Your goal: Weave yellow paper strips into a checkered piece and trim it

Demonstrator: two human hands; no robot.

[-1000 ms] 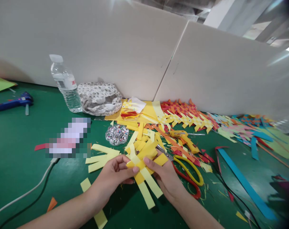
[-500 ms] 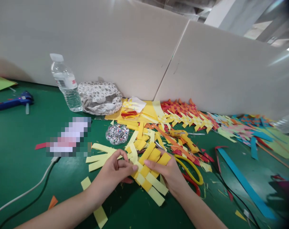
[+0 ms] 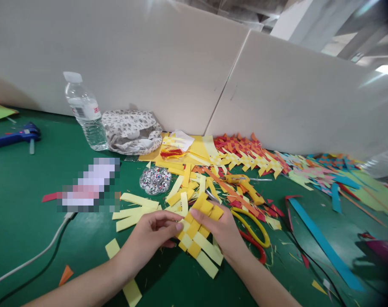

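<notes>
Between my hands is a woven piece of yellow and pale yellow paper strips (image 3: 190,232), tilted, with loose strip ends pointing down to the right. My right hand (image 3: 218,224) grips its upper right part, thumb on top and fingers underneath. At its left edge my left hand (image 3: 160,228) pinches the weave between thumb and forefinger; the exact contact is partly hidden. One pale strip (image 3: 184,204) sticks up from the weave's upper side. Loose pale yellow strips (image 3: 134,212) lie just beyond my left hand, and yellow-and-red-handled scissors (image 3: 253,226) rest beside my right hand.
A yellow glue gun (image 3: 245,185), a pack of googly eyes (image 3: 155,180) and paper scraps lie beyond my hands. Farther back stand a water bottle (image 3: 87,115) and a patterned cloth pouch (image 3: 133,132). A blue glue gun (image 3: 16,136) is left; a blue strip (image 3: 325,243) lies right.
My left fingers have straightened slightly at the weave's left edge. The pale strip there has shifted and now stands up in a curve. My right hand keeps its hold.
</notes>
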